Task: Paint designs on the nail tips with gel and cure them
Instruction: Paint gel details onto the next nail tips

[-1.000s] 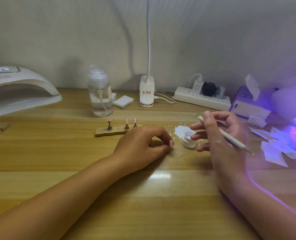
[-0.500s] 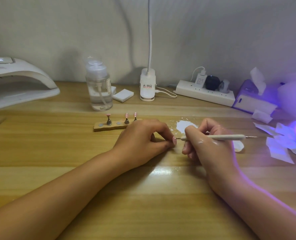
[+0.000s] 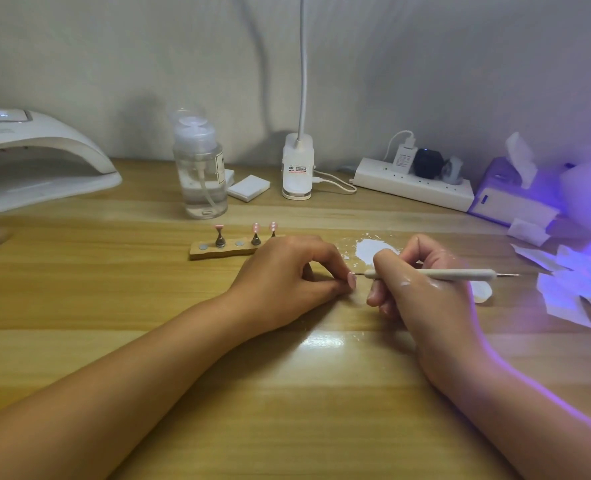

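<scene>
Pink nail tip (image 3: 351, 280) pinched in left hand (image 3: 287, 275), right hand (image 3: 422, 289) fingers curled round dotting pen (image 3: 432, 274), tip at nail

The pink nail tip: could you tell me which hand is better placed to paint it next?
Probably right. The right hand grips the dotting pen, its fine point at the pink nail tip, which the left hand pinches.

Home nail-art desk, wooden table (image 3: 79, 341), curing lamp (image 3: 37, 157), power strip (image 3: 415, 185), tissue box (image 3: 508, 199)
</scene>
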Motion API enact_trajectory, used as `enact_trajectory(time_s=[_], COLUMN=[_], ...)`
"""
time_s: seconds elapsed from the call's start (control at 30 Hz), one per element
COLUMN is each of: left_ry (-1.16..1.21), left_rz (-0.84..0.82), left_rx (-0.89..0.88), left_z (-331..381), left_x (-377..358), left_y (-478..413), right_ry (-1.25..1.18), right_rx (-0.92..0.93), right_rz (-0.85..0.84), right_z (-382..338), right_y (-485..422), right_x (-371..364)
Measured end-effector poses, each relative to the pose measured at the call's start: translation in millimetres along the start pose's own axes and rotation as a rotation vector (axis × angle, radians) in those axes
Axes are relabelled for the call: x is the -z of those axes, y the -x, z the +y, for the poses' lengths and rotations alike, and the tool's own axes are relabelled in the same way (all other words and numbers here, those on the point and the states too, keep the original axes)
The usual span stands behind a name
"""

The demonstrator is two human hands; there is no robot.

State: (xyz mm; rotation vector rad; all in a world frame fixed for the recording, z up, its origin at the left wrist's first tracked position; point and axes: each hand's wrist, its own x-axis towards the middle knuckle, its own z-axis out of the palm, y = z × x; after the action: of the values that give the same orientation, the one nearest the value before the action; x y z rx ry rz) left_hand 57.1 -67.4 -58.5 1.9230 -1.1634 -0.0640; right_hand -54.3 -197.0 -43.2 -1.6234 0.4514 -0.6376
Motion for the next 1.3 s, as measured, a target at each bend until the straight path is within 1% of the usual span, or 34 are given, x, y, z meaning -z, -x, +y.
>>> enact_trajectory(time_s=[0.27, 1.3], left_ry=[-0.007, -0.029], left_rz=[-0.001, 0.002], left_rx=[-0.011, -0.023], left_z=[-0.1, -1.3], left_x=[0.1, 0.2], left_y=[-0.5, -0.8], right_ry=[0.021, -0.028], right_rx=[-0.004, 0.037], right_rz=[-0.002, 0.008], right_z=[-1.5, 0.1], right_y=[0.2, -0.2], right_x=[-1.0, 0.6])
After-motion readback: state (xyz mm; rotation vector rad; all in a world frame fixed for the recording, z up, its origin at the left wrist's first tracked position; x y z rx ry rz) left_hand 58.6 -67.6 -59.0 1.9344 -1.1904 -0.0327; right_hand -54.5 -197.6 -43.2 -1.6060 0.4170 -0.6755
